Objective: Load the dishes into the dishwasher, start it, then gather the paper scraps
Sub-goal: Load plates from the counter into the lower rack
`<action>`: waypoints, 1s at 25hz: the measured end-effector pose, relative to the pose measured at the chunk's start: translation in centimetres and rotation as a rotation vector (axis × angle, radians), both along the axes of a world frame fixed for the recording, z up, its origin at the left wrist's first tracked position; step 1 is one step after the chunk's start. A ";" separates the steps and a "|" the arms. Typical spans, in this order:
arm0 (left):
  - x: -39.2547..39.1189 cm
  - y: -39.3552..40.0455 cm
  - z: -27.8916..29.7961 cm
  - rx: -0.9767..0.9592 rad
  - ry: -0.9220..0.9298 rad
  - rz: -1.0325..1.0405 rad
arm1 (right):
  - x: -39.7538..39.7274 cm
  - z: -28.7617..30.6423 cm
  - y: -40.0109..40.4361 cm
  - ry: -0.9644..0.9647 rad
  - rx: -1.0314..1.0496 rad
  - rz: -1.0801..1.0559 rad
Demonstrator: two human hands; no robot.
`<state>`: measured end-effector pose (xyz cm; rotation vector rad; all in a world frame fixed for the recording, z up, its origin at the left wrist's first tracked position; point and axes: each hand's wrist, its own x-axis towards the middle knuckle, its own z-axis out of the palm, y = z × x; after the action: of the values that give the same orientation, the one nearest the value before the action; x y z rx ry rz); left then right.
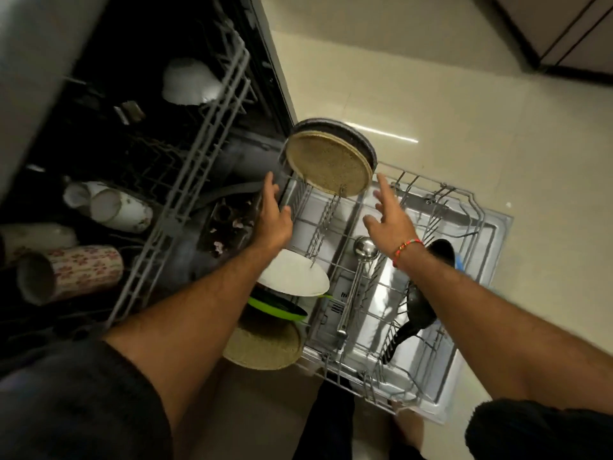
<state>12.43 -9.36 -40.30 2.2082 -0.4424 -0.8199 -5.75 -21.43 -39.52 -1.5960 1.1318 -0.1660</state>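
Note:
A tan speckled plate point(326, 164) stands on edge at the far end of the pulled-out lower rack point(441, 207), with a dark plate point(358, 136) right behind it. My left hand point(273, 214) reaches toward the tan plate's left edge with fingers straight, just short of it. My right hand point(388, 214) hovers below the plate's right edge, fingers spread, holding nothing. Nearer me in the rack stand a white plate point(295, 275), a green plate point(275, 308) and another tan plate point(262, 348). A steel ladle point(356, 277) and a black ladle point(421, 303) lie in the rack.
The upper rack point(199, 154) is pulled out at left and holds a white bowl point(190, 83), white mugs point(114, 209) and a floral mug point(73, 272). The open dishwasher door point(491, 270) lies under the lower rack. Cream floor tiles point(464, 111) spread to the right; dark cabinets point(564, 38) at top right.

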 end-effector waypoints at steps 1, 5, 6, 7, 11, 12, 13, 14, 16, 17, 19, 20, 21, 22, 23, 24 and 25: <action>-1.6 1.5 3.0 -0.043 -0.013 0.009 | -0.8 2.7 1.4 -0.029 0.034 0.008; -8.4 7.9 15.8 -0.125 -0.052 0.061 | -3.4 14.6 8.2 -0.090 0.079 0.191; -10.0 10.1 19.4 -0.132 -0.039 0.096 | -3.8 17.9 10.1 -0.109 0.088 0.232; -11.5 12.2 22.3 -0.149 -0.036 0.123 | -4.1 20.7 11.9 -0.128 0.104 0.253; -15.2 20.3 32.4 -0.230 -0.137 0.248 | -3.4 30.6 18.3 -0.207 0.086 0.389; -15.8 22.3 34.4 -0.247 -0.166 0.298 | -2.9 32.7 20.2 -0.230 0.072 0.453; -16.1 24.3 36.2 -0.257 -0.205 0.346 | -2.4 34.4 21.9 -0.249 0.054 0.518; -16.2 26.3 37.9 -0.262 -0.245 0.395 | -1.6 36.1 23.7 -0.267 0.028 0.585; -16.0 30.5 40.4 -0.292 -0.302 0.511 | 0.3 39.0 27.5 -0.310 -0.031 0.707; -15.8 32.8 41.3 -0.301 -0.327 0.556 | 1.2 40.2 29.7 -0.330 -0.050 0.758; -15.4 37.7 42.3 -0.302 -0.360 0.622 | 3.2 41.7 34.3 -0.369 -0.076 0.844; -15.3 40.1 42.7 -0.305 -0.372 0.656 | 4.0 42.2 36.6 -0.385 -0.087 0.887; -15.1 43.2 43.1 -0.314 -0.389 0.699 | 5.0 42.7 39.5 -0.398 -0.101 0.941; -15.0 46.1 43.4 -0.324 -0.400 0.744 | 5.8 43.0 42.2 -0.407 -0.114 0.989; -14.8 49.2 43.6 -0.329 -0.407 0.784 | 6.7 43.3 45.0 -0.418 -0.130 1.030; -14.7 52.6 43.9 -0.325 -0.413 0.818 | 7.6 43.6 48.0 -0.429 -0.145 1.065; -14.7 55.8 44.1 -0.313 -0.420 0.846 | 8.4 43.9 51.0 -0.441 -0.152 1.088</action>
<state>-2.29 46.41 3.76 1.9783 0.1806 0.1580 2.68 29.59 4.38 -1.9704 -0.1640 0.1227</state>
